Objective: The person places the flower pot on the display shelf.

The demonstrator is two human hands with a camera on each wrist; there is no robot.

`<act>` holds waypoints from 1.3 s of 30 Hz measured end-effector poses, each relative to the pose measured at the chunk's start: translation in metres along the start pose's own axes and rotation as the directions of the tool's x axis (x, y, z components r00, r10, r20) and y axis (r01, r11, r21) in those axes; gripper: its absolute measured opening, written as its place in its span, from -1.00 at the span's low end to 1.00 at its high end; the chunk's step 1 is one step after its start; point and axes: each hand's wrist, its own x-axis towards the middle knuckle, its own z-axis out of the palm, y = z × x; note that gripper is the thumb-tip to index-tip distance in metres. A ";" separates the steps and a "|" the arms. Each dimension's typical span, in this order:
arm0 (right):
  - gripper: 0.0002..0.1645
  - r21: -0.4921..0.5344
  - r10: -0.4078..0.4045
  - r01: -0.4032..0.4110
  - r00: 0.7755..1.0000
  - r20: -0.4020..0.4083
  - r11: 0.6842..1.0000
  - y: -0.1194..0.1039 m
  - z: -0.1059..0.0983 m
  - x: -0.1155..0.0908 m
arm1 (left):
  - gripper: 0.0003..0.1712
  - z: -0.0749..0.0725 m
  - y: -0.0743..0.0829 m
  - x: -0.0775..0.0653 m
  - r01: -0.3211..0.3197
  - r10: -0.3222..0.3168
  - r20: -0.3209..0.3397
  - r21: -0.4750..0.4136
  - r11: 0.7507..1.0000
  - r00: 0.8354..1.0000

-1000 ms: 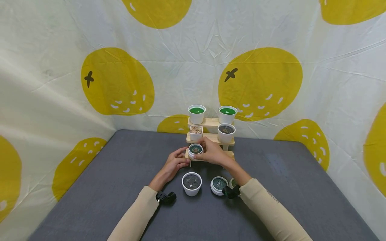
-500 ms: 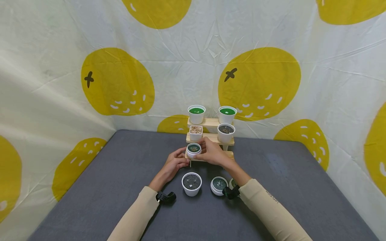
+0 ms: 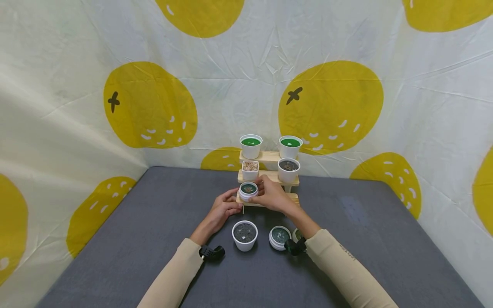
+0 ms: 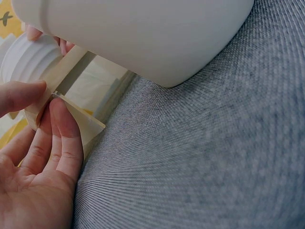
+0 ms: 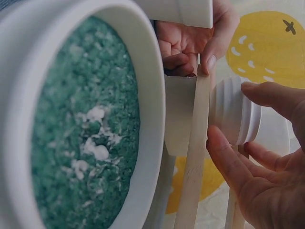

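A small ridged white pot (image 3: pixel 248 191) with a dark teal filling stands at the left end of the lowest step of a three-tier wooden stand (image 3: pixel 294 197). My right hand (image 3: pixel 271 194) holds it, thumb at the front and fingers behind; the right wrist view shows thumb (image 5: pixel 267 95) and fingers around its ridged side. With my left hand (image 3: pixel 220 210) I grip the left end of that same step. In the left wrist view the thumb (image 4: pixel 24 95) lies on the board's top and the fingers (image 4: pixel 64 119) curl beneath, against its pale support leg.
The middle step bears a square pot of pebbles (image 3: pixel 250 170) and a grey-filled pot (image 3: pixel 289 170). Two green-filled pots (image 3: pixel 251 146) stand on top. In front are a grey-filled pot (image 3: pixel 245 235), a teal-filled pot (image 3: pixel 280 238), and another (image 3: pixel 298 234) partly hidden by the right wrist.
The small teal pot has shifted slightly back and to the left on the lowest step, within my right hand's hold. My left hand stays at the step's end.
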 end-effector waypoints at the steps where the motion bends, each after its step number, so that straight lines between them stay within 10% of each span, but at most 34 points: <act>1: -0.28 0.002 -0.001 0.001 1.000 0.001 1.000 0.001 0.000 0.000 | -0.21 0.000 0.000 0.000 0.002 -0.002 -0.002 0.002 1.000 1.000; 39: -0.36 0.095 -0.139 0.122 0.970 0.199 0.988 0.033 -0.067 -0.061 | -0.15 0.001 0.000 0.002 0.018 -0.018 -0.022 0.015 1.000 1.000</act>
